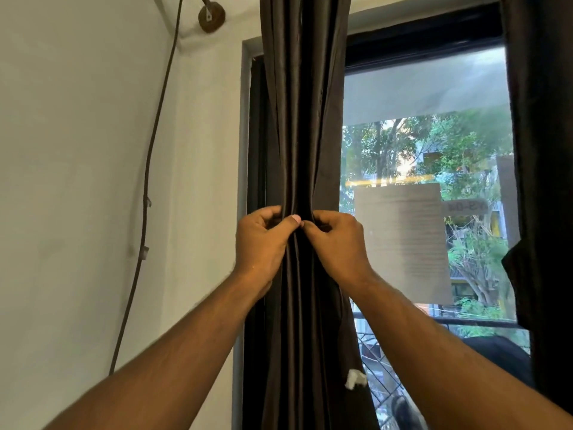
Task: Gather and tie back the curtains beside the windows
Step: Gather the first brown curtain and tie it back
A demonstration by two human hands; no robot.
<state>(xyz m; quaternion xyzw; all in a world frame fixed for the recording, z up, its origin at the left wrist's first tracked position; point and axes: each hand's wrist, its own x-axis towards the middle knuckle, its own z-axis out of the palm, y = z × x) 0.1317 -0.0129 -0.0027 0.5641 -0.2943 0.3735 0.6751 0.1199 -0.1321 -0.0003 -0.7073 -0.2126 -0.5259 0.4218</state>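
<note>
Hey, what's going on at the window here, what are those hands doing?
A person is bunching the dark curtain at the left side of the window. The left hand and right hand both pinch the gathered folds at the same height, thumbs nearly meeting. No tie-back is visible, so it looks gathered but not yet tied. Another dark curtain hangs at the right edge.

Dark cable [148, 169] running down the pale wall [77, 150] left of the grip, round brown wall mount [211, 16] high up and left, paper sheet [403, 240] taped to the glass just right, green trees [465, 144] beyond, up and right
</note>
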